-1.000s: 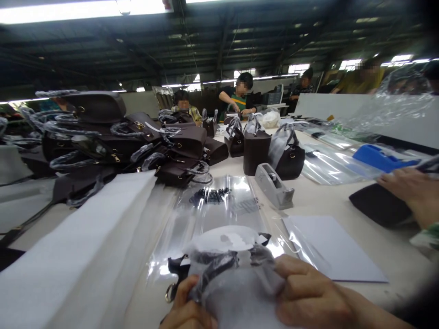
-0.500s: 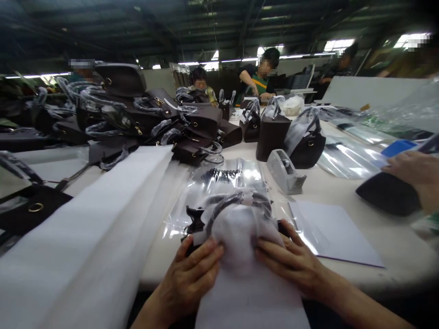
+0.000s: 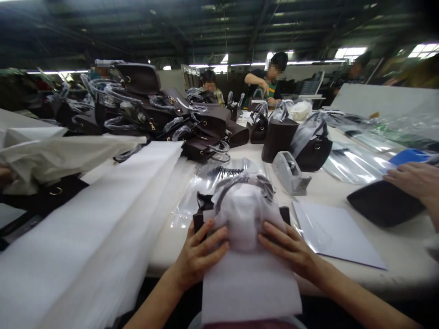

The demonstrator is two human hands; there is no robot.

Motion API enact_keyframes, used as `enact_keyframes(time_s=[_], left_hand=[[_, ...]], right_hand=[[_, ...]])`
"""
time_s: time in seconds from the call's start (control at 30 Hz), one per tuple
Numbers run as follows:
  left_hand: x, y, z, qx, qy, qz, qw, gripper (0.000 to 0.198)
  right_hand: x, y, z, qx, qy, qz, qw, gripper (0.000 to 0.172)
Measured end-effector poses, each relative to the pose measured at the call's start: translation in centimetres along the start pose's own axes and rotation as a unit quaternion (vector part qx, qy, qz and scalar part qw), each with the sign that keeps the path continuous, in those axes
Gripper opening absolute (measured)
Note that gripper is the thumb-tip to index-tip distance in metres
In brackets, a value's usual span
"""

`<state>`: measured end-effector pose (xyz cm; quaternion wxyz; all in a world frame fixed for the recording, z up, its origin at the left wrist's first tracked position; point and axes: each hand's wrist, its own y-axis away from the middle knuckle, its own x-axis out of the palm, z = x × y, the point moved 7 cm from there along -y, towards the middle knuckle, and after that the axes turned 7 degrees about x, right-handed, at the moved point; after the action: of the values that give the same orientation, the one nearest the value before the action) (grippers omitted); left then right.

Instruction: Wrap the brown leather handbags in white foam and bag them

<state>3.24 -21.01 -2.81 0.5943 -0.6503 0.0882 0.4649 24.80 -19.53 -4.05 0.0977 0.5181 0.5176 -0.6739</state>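
A dark brown handbag [image 3: 202, 214] with plastic-wrapped handles stands at the near table edge, its front covered by a white foam sheet [image 3: 248, 274] that hangs down toward me. My left hand [image 3: 199, 253] presses the sheet against the bag's left side, fingers curled round it. On the bag's right side my right hand [image 3: 291, 249] lies on the sheet with its fingers spread. Under and behind the bag lie clear plastic bags [image 3: 219, 183].
A stack of white foam sheets [image 3: 85, 237] runs along the left. Several brown handbags [image 3: 164, 119] are piled behind, two more [image 3: 277, 137] stand upright beside a grey tape dispenser [image 3: 290, 173]. White paper [image 3: 336, 233] lies right. A co-worker's hand [image 3: 414, 180] rests on a dark piece; people work at the back.
The bag has gone from my lap up onto the table edge, with the foam sheet now draped over its front. Both hands moved to its sides. My view tilted down.
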Motion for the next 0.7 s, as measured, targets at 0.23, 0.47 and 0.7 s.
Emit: enact_keyframes(time_s=[0.23, 0.47, 0.7], left_hand=[[1.3, -2.1, 5.1, -0.052, -0.041, 0.007, 0.998, 0.024], [2.9, -3.2, 9.1, -0.073, -0.072, -0.032, 0.994, 0.014], [4.8, -3.9, 13.1, -0.097, -0.029, -0.002, 0.995, 0.021]], right_hand=[[1.0, -4.5, -4.6, 0.065, -0.087, 0.019, 0.994, 0.035], [3.4, -7.5, -8.5, 0.125, -0.122, -0.036, 0.984, 0.03], [5.7, -9.9, -11.4, 0.177, -0.114, 0.009, 0.978, 0.027]])
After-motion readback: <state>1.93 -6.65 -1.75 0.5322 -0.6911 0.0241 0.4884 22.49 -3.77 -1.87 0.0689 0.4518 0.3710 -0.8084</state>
